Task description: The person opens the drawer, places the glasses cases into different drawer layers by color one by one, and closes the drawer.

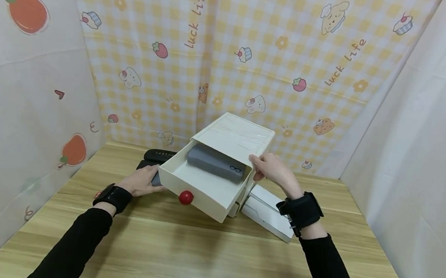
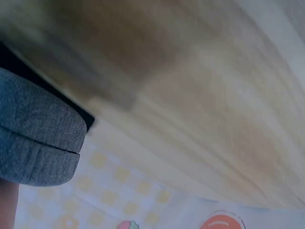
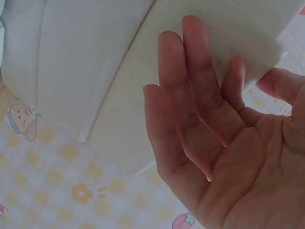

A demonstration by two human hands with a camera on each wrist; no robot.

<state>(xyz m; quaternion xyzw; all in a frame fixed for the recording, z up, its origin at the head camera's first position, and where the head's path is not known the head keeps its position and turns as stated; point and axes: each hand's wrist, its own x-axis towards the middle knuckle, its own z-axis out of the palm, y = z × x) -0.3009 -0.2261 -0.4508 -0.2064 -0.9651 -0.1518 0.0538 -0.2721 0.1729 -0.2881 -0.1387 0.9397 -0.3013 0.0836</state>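
A small cream drawer cabinet (image 1: 237, 133) stands in the middle of the table, its top drawer (image 1: 198, 182) pulled out by a red round knob (image 1: 186, 197). Inside that drawer lies a grey-blue glasses case (image 1: 214, 164) with a glasses print. My right hand (image 1: 274, 168) pinches the cabinet's upper front corner between thumb and index finger; the other fingers extend along its side in the right wrist view. Left of the drawer, my left hand (image 1: 142, 181) grips a grey fabric case with a seam (image 2: 38, 133), mostly hidden in the head view by the hand and drawer.
Behind the left hand lie a black keyboard-like object (image 1: 158, 154) and another dark item (image 1: 145, 164). White boxes (image 1: 268, 212) lie right of the cabinet on the wooden table (image 1: 195, 261). A checkered curtain (image 1: 222, 67) hangs behind, with white cloth on both sides.
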